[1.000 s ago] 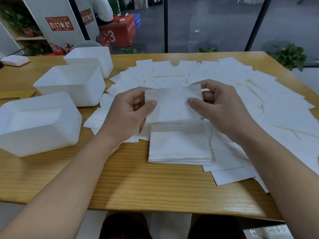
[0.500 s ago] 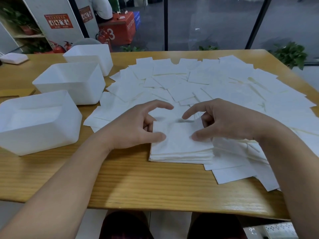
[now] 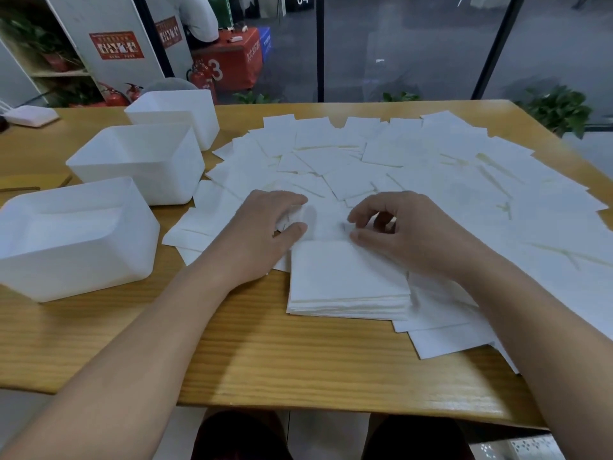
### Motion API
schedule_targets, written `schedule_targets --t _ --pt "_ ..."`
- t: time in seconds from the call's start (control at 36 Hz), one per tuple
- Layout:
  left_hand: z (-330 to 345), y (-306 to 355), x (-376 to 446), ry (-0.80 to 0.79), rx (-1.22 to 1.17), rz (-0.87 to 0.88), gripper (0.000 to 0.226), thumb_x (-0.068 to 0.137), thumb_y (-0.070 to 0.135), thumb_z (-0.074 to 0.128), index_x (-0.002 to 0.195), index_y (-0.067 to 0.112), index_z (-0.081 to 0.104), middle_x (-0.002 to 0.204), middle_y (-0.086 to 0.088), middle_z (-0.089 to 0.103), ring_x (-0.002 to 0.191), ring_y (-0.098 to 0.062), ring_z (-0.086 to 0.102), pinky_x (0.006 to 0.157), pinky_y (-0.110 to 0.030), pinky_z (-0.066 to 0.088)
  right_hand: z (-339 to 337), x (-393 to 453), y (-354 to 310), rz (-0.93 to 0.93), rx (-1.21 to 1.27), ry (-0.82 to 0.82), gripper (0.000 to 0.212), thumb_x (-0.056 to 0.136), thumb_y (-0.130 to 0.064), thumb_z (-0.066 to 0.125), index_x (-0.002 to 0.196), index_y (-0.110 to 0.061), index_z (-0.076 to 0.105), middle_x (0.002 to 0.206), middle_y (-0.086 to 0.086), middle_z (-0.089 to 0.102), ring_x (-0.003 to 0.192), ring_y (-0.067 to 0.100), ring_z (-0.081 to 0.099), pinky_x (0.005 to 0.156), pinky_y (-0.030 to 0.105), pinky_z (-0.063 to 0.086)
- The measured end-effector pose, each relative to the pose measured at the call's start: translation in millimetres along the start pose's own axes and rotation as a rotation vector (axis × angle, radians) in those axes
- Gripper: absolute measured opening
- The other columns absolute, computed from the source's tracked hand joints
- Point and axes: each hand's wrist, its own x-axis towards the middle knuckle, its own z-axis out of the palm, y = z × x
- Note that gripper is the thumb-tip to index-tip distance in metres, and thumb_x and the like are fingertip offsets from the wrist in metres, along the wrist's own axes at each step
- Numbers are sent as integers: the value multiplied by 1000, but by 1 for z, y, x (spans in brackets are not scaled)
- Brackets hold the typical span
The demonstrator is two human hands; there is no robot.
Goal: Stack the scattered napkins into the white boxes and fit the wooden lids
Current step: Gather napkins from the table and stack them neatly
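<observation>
Several white napkins (image 3: 431,167) lie scattered over the wooden table (image 3: 298,360). A squared stack of napkins (image 3: 348,283) sits near the front edge. Just behind the stack, my left hand (image 3: 262,230) pinches the left edge of a loose napkin (image 3: 326,220) between thumb and fingers. My right hand (image 3: 401,234) pinches the same napkin's right edge with curled fingers. Three white boxes stand in a row at the left: the near box (image 3: 79,247), the middle box (image 3: 139,164) and the far box (image 3: 175,111). All three are open on top.
A thin wooden piece (image 3: 20,188) lies at the left edge behind the near box. A white device (image 3: 31,115) rests at the far left corner. Glass wall, plants and red fire extinguishers stand beyond the table.
Both hands lowered the napkin they held onto the stack, let go, then moved forward past the stack and took hold of another loose napkin.
</observation>
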Motion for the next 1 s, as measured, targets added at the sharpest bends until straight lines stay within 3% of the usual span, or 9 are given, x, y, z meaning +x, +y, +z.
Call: schedule_targets --t 0.06,0.14,0.36,0.53,0.69,0.81,0.89,1.0 --pt "2 2 2 -26 26 -29 55 108 49 61 159 35 49 153 24 49 150 -4 29 122 -35 34 5 0 1 -11 -38 -12 9 95 -35 80 103 -38 76 103 -18 70 83 5 64 78 23 54" --pt "3 2 5 -30 33 -38 65 103 56 66 161 35 46 156 23 47 149 -3 27 122 -35 32 7 1 3 -14 -49 -17 12 94 -36 79 105 -39 76 105 -19 69 87 7 63 80 25 54" --pt "6 7 16 32 38 -93 80 88 68 77 156 34 49 140 12 51 135 -10 39 110 -35 42 8 4 5 -3 -30 -26 13 93 -38 81 105 -41 75 106 -19 69 86 7 63 81 27 55" --pt "5 3 7 47 32 -69 49 91 70 72 126 37 60 103 15 58 103 -4 53 87 -31 50 8 3 6 -9 -42 -34 13 94 -36 80 106 -40 75 106 -18 68 85 7 63 80 27 54" --pt "-1 4 2 -2 -34 -52 24 97 58 72 107 37 64 83 7 61 80 -7 56 69 -27 42 9 5 7 -14 -62 -37 13 94 -36 80 106 -39 75 106 -18 67 86 7 63 79 23 52" --pt "-5 6 1 -4 -129 -41 15 101 45 73 90 35 70 80 7 63 78 -9 58 67 -28 44 9 4 6 -14 -66 -38 14 95 -35 80 107 -39 75 106 -17 67 86 7 62 79 22 52" --pt "-9 8 0 110 -218 -41 16 103 40 72 90 31 72 83 1 66 80 -17 60 67 -24 46 7 3 5 -9 -76 -40 13 94 -37 80 105 -40 74 107 -18 67 86 7 63 79 25 53" --pt "-13 5 0 236 -157 -78 17 109 40 61 95 31 65 81 7 65 78 -8 59 62 -21 40 8 3 4 -7 -94 -31 16 93 -39 81 106 -37 72 106 -17 66 83 7 62 77 24 51"
